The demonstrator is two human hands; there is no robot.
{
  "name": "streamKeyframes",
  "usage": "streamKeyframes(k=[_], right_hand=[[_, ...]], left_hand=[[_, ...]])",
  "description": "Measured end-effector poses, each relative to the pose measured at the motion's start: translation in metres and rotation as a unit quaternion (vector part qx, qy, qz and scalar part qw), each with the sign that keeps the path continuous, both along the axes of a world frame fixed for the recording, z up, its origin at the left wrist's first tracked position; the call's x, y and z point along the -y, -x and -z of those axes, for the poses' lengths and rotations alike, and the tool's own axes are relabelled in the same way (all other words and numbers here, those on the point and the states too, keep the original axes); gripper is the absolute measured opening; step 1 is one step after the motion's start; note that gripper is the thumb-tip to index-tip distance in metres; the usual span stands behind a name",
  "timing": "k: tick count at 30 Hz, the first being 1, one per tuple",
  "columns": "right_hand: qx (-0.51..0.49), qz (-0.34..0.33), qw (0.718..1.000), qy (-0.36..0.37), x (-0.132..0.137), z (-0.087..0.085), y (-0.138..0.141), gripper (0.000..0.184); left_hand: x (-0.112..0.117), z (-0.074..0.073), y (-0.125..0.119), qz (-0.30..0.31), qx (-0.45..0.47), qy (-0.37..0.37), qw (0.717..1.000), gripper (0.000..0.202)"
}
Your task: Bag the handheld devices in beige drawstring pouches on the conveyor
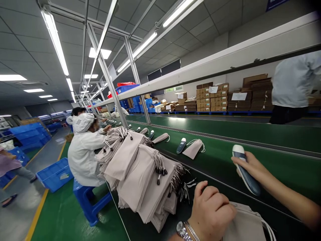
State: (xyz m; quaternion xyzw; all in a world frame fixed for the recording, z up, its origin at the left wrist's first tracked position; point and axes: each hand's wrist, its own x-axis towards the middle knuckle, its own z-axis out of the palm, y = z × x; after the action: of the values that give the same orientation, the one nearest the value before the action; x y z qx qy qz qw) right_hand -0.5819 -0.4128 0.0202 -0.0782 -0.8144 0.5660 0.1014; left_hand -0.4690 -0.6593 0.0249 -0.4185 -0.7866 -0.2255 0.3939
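Note:
My right hand (pixel 250 167) grips a white-and-navy handheld device (pixel 247 175) above the green conveyor belt (pixel 225 170). My left hand (pixel 210 212), with a metal wristwatch (pixel 182 231) on its wrist, is curled closed at the near edge of a beige drawstring pouch (pixel 244 226). Nothing shows in its fingers. Just beyond it lies a tall stack of similar pouches (pixel 142 177) with dark-tipped cords. Farther along the belt, another navy-and-white device (pixel 181 145) lies beside a beige pouch (pixel 193 149).
A co-worker in a white coat and hood (pixel 84 157) sits on a blue stool (pixel 90 204) at the left of the belt. A metal-framed shelf (pixel 200 70) runs overhead. Blue crates (pixel 55 174) stand on the floor, and stacked cardboard boxes (pixel 213 97) line the far wall.

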Motion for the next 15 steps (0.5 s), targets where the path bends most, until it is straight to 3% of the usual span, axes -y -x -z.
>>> streamKeyframes(k=[3, 7, 11, 15], right_hand=[[-0.003, -0.071, 0.984, 0.166, 0.010, -0.022, -0.044, 0.042], [-0.006, -0.069, 0.972, 0.226, 0.018, -0.048, -0.079, 0.050], [-0.053, -0.088, 0.951, 0.293, 0.023, -0.082, -0.105, 0.064], [-0.145, -0.122, 0.927, 0.324, 0.030, -0.106, -0.125, 0.075]], left_hand=[[0.001, -0.002, -0.001, -0.027, -0.011, 0.003, 1.000, 0.020], [0.002, -0.005, 0.001, -0.012, 0.003, 0.037, 0.999, 0.020], [0.002, -0.019, -0.001, 0.070, 0.077, 0.026, 0.994, 0.017], [-0.002, -0.035, -0.004, 0.178, 0.210, -0.049, 0.960, 0.017]])
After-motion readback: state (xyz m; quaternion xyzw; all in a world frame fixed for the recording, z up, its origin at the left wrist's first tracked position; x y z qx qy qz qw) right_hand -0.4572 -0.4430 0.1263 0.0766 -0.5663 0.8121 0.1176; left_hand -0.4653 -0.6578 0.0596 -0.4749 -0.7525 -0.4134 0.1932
